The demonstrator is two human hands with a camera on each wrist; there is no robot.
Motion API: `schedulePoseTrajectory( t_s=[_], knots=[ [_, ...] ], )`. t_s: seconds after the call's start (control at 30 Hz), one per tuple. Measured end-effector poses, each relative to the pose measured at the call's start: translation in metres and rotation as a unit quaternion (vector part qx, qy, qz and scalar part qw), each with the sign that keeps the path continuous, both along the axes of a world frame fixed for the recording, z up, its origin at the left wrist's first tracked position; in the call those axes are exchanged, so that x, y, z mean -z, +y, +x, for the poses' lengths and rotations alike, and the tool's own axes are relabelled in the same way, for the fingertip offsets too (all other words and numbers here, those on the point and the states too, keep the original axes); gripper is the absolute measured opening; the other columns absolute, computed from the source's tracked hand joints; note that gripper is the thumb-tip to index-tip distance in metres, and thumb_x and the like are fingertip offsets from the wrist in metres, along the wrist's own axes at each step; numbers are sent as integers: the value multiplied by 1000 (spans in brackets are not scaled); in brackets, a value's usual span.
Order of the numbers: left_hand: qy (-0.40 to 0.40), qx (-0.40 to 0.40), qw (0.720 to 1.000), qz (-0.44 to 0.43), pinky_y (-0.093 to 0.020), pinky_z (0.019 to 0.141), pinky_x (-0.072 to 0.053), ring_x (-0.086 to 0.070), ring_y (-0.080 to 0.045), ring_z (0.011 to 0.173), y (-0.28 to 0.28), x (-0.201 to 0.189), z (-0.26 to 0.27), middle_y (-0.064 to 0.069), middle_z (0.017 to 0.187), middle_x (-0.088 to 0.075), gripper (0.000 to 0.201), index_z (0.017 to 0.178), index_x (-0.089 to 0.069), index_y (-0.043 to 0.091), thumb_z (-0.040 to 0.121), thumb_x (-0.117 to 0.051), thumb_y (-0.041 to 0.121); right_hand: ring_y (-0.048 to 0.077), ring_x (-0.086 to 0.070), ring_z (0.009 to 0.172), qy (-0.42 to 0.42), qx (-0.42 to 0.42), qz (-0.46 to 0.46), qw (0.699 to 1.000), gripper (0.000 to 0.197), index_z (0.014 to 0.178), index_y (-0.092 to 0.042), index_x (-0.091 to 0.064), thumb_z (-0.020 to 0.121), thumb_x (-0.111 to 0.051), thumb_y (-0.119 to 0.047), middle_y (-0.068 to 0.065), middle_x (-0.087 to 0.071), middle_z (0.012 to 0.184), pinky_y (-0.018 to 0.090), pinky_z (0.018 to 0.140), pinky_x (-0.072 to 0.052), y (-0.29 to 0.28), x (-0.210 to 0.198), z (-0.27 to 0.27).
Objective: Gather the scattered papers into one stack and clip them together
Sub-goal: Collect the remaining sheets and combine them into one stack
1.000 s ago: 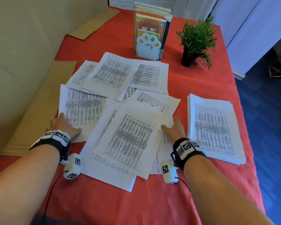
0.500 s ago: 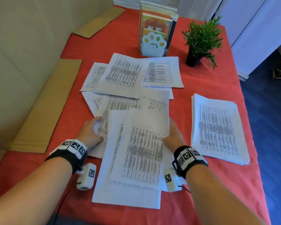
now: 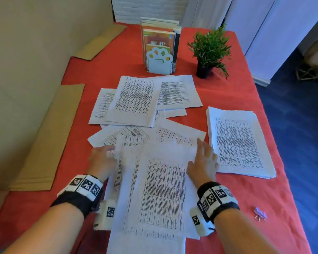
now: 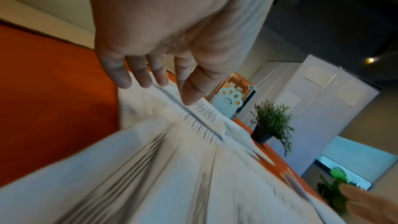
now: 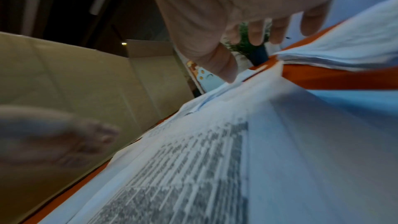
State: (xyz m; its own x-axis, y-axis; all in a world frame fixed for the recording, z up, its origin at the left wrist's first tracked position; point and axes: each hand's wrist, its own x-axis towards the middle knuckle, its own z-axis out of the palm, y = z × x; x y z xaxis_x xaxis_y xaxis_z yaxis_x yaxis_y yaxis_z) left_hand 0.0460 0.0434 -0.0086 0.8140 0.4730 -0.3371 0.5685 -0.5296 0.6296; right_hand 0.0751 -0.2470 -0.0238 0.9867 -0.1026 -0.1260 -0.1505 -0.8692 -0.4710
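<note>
since the earlier frame we note the near papers [image 3: 162, 189] drawn closer together and toward the desk's [image 3: 246, 235] front edge, both hands further in. we record the left hand [image 3: 102, 159] at their left edge, thumb over the sheets and fingers curled beneath. the right hand [image 3: 203, 162] lies spread and flat on their right edge. further sheets [image 3: 136, 99] lie loose beyond, a separate stack [image 3: 237, 142] to the right, well apart. a binder clip [image 3: 260, 213] sits near the right wrist. behind stand books [image 3: 160, 37] and a potted plant [image 3: 209, 50].
</note>
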Motion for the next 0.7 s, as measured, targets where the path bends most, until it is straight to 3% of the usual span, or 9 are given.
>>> schedulePoseTrajectory(
  t_s=[0.17,0.23,0.33,0.43,0.5,0.53,0.6,0.63,0.7],
  knots=[
    [40,-17,983,-178,-30,77,-43,-58,-35,114,-8,-19,80,-13,127,-57,49,136,-46,16,88,-57,13,23,-22,139,63,-190,-10,980,55,140,-30,-40,88,-54,-19,-1,-30,150,45,113,-25,16,3,10],
    [53,-66,952,-293,-34,74,-46,-61,-31,90,-15,-17,104,-15,113,-58,53,141,-39,17,91,-56,12,20,-19,142,118,-217,11,969,52,139,-31,-41,90,-52,-20,-2,-28,152,42,115,-23,16,11,10],
    [59,-116,905,-406,-41,85,-47,-53,-32,93,-30,-10,126,-19,118,-49,57,145,-29,23,94,-51,8,17,-15,143,123,-235,4,964,51,138,-33,-42,90,-52,-20,-6,-23,153,41,115,-21,13,19,7],
    [47,-117,887,-444,-40,77,-41,-42,-23,73,-46,0,138,-12,89,-44,59,144,-27,28,95,-44,0,15,-12,144,109,-244,-2,964,52,138,-34,-40,90,-51,-19,-8,-20,154,43,115,-18,9,22,7],
    [33,-75,921,-382,-37,74,-39,-35,-20,66,-51,5,146,-7,83,-38,60,147,-25,21,94,-44,0,14,-11,144,108,-247,1,963,53,137,-35,-40,89,-51,-18,-9,-19,155,43,115,-17,8,22,7],
    [26,-50,947,-317,-35,73,-40,-36,-20,65,-51,9,150,-6,83,-38,48,139,-38,15,93,-45,2,14,-11,144,107,-247,3,963,53,137,-36,-40,89,-51,-18,-9,-20,154,43,115,-16,8,22,7],
    [35,-52,974,-219,-36,80,-46,-46,-23,72,-44,17,161,-4,82,-42,5,95,-53,12,92,-49,11,14,-11,144,107,-250,7,962,53,136,-36,-40,88,-51,-18,-10,-20,154,43,115,-17,7,21,7],
    [45,11,991,-124,-36,81,-47,-50,-24,77,-42,23,162,-5,83,-45,7,86,-47,12,92,-49,14,14,-11,144,108,-252,7,962,53,136,-36,-40,87,-51,-18,-10,-20,154,43,115,-16,7,20,7],
    [27,33,998,-44,-34,76,-45,-58,-29,87,-37,24,158,-9,93,-54,11,98,-51,9,94,-47,18,14,-12,143,113,-257,4,960,54,136,-37,-41,87,-50,-18,-11,-21,153,43,114,-17,5,19,10]
  ],
)
